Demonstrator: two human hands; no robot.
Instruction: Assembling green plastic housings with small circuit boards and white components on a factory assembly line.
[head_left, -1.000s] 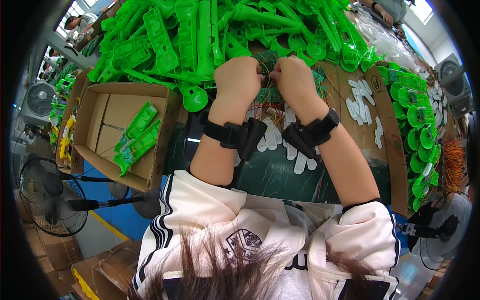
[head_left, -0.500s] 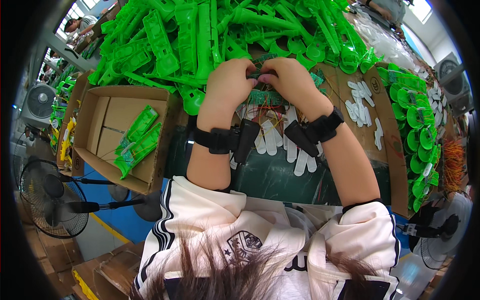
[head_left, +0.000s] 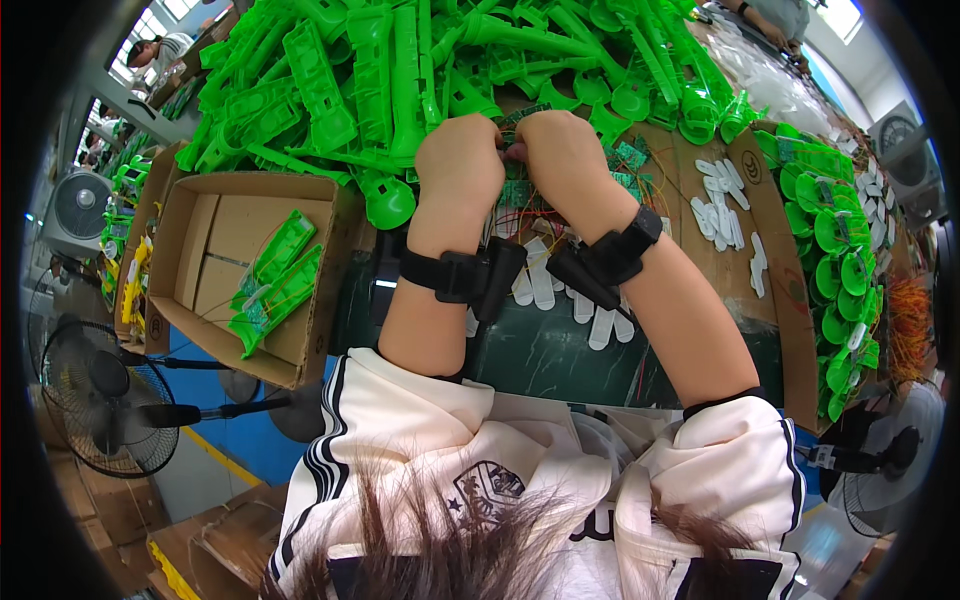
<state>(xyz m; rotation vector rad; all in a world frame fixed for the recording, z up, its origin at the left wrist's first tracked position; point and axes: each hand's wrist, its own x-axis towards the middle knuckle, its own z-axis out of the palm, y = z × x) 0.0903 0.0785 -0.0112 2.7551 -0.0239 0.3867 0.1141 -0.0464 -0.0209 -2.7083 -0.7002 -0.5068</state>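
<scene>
My left hand [head_left: 460, 165] and my right hand [head_left: 562, 150] meet at the front of the green pile, fingertips pinched close together. The backs of the hands cover most of what is between the fingers. Just below the fingertips lies a green circuit board [head_left: 516, 194] with thin red and yellow wires. Another circuit board [head_left: 630, 156] sits to the right of my right hand, wires running from it. White plastic strips [head_left: 541, 274] lie on the dark green table top under my wrists. Each wrist wears a black strap with a black block.
Green plastic shells [head_left: 400, 70] are heaped across the far side. At left, a cardboard box [head_left: 192, 275] holds two green shells with wiring. More white strips [head_left: 722, 200] lie at right, beside a cardboard wall [head_left: 785, 300] and wired green shells [head_left: 838, 260]. A fan [head_left: 105, 395] stands at far left.
My right hand and forearm have shifted a little left, and its wrist is closer to the left one. My left wrist moved slightly right. More of the right-hand circuit board shows.
</scene>
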